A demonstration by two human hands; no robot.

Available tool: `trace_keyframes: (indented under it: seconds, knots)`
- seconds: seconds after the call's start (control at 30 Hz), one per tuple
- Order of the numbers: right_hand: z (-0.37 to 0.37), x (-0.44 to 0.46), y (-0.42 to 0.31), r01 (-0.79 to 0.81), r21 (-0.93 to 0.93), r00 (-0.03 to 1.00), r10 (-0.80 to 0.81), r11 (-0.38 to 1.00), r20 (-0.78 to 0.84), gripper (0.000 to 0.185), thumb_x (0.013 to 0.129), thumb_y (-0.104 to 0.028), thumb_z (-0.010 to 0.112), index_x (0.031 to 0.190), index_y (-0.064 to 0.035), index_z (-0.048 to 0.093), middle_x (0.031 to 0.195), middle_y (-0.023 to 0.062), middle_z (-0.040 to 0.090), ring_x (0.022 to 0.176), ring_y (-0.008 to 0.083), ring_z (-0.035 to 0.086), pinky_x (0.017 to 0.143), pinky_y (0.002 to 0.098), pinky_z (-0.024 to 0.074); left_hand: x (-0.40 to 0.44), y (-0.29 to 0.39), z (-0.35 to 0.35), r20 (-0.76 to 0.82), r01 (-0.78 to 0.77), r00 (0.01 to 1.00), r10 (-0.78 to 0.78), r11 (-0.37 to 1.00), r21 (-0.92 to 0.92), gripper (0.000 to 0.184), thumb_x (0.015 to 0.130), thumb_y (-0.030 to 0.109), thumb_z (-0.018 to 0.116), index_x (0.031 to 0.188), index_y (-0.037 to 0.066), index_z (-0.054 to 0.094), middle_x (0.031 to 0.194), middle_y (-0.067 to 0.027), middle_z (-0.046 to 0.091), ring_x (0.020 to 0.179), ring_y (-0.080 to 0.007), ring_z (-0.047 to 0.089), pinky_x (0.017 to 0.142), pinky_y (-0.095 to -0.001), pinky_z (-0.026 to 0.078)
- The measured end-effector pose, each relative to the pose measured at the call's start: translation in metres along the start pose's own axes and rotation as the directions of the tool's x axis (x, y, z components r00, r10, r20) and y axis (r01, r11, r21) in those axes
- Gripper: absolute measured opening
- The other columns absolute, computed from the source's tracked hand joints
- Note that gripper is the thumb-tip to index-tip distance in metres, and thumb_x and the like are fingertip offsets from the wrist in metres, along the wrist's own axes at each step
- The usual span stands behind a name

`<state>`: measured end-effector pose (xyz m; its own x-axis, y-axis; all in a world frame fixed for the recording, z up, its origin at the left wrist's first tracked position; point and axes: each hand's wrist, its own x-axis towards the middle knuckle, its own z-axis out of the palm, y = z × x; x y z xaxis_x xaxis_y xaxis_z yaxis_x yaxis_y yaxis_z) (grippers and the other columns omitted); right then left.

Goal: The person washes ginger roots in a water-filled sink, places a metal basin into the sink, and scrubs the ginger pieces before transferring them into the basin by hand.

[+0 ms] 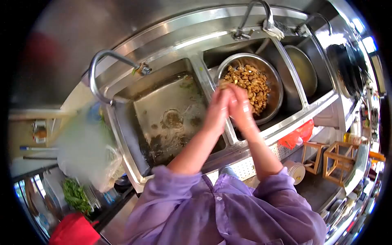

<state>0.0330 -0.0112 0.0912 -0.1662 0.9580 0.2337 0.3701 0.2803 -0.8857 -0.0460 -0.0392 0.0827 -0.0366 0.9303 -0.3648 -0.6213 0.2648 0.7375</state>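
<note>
My left hand [219,105] and my right hand [240,105] are pressed together over the near left rim of a round metal bowl [277,90]. Their fingers are closed and slightly blurred, with wet-looking glints on the right one. Whatever lies between the palms, if anything, is hidden. Inside the bowl is a heap of wet, brown, lumpy food pieces [254,83], which I cannot name for certain. The bowl sits in the middle basin of a steel sink [197,65].
The left basin [159,98] has shallow water and dark scraps on its floor. Faucets [96,65] rise along the back. The right basin holds another metal bowl [304,69]. Plastic bags [85,151] and leafy greens [75,196] lie left; a red bag [298,134] and wooden stools [339,161] are right.
</note>
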Motion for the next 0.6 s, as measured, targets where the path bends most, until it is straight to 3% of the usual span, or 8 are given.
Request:
trace_keyframes:
  seconds: [0.03,0.17,0.2,0.3,0.4,0.43,0.53,0.6]
  knots:
    - [-0.019,0.010,0.008,0.057,-0.103,0.998,-0.059,0.993,-0.017,0.024,0.080,-0.013,0.046,0.093,0.0046,0.055,0.085,0.0201,0.058,0.077,0.0283,0.056,0.068,0.0333,0.0438,0.017,-0.016,0.013,0.038,-0.017,0.999,0.017,1.000,0.007,0.046,0.084,0.033,0.046,0.125,0.017,0.031,0.111,-0.0064,0.046,0.103,-0.0177,0.044,0.076,-0.0337,0.044]
    - [-0.058,0.027,0.104,-0.275,-0.351,0.957,0.288,0.895,-0.016,0.041,0.081,-0.030,0.045,0.111,-0.0012,0.047,0.107,0.0238,0.048,0.100,0.0363,0.046,0.085,0.0394,0.0363,0.043,-0.082,0.040,-0.031,-0.277,0.935,0.353,0.782,0.558,0.049,0.085,0.029,0.046,0.128,0.015,0.025,0.117,-0.0055,0.043,0.092,-0.0121,0.047,0.069,-0.0231,0.042]
    - [-0.061,0.028,0.118,-0.249,-0.441,0.962,0.272,0.862,-0.013,0.041,0.081,-0.030,0.045,0.111,-0.0019,0.047,0.109,0.0233,0.047,0.100,0.0365,0.045,0.085,0.0392,0.0366,0.026,-0.073,0.039,0.049,-0.091,0.996,0.079,0.942,0.322,0.049,0.085,0.027,0.046,0.128,0.014,0.026,0.114,-0.0046,0.044,0.083,-0.0087,0.047,0.065,-0.0211,0.041]
    - [-0.040,0.026,0.092,-0.109,-0.532,0.993,0.116,0.840,-0.019,0.034,0.079,-0.024,0.051,0.106,-0.0035,0.050,0.107,0.0187,0.048,0.098,0.0338,0.047,0.083,0.0383,0.0384,-0.020,-0.068,-0.005,0.152,-0.118,0.985,0.079,0.956,0.269,0.034,0.086,0.025,0.046,0.115,0.009,0.042,0.102,-0.0039,0.050,0.076,-0.0091,0.051,0.064,-0.0220,0.042]
    - [0.016,0.024,0.062,0.142,-0.375,0.990,-0.132,0.916,0.051,0.023,0.074,-0.011,0.054,0.096,-0.0049,0.053,0.097,0.0143,0.053,0.089,0.0318,0.051,0.077,0.0361,0.0412,-0.047,-0.056,-0.093,-0.020,0.042,0.999,-0.038,0.914,0.402,0.024,0.085,0.024,0.048,0.101,0.006,0.051,0.096,-0.0050,0.055,0.075,-0.0126,0.055,0.066,-0.0253,0.044]
    - [0.044,0.020,0.044,-0.066,-0.256,0.990,0.096,0.964,0.107,0.022,0.075,-0.012,0.053,0.095,-0.0062,0.054,0.095,0.0139,0.053,0.086,0.0318,0.052,0.075,0.0361,0.0424,-0.050,-0.053,-0.127,-0.108,0.053,0.994,-0.004,0.892,0.449,0.022,0.085,0.024,0.048,0.098,0.006,0.052,0.093,-0.0054,0.057,0.075,-0.0137,0.056,0.066,-0.0267,0.045]
    - [0.140,0.002,0.072,0.090,-0.318,0.875,0.078,0.944,0.478,0.023,0.077,-0.018,0.049,0.098,-0.0091,0.054,0.086,0.0158,0.058,0.080,0.0301,0.056,0.070,0.0357,0.0447,-0.047,-0.062,-0.256,-0.324,0.157,0.912,0.253,0.513,0.844,0.027,0.077,0.026,0.052,0.094,0.005,0.052,0.091,-0.0120,0.054,0.083,-0.0231,0.054,0.073,-0.0333,0.043]
    - [0.195,-0.009,0.089,0.017,-0.567,0.652,0.421,0.824,0.631,0.030,0.077,-0.023,0.048,0.104,-0.0108,0.050,0.089,0.0169,0.058,0.082,0.0320,0.055,0.072,0.0399,0.0438,-0.046,-0.049,-0.320,-0.490,0.409,0.822,0.289,0.299,0.862,0.035,0.075,0.028,0.053,0.102,0.006,0.049,0.104,-0.0154,0.049,0.096,-0.0286,0.048,0.082,-0.0376,0.039]
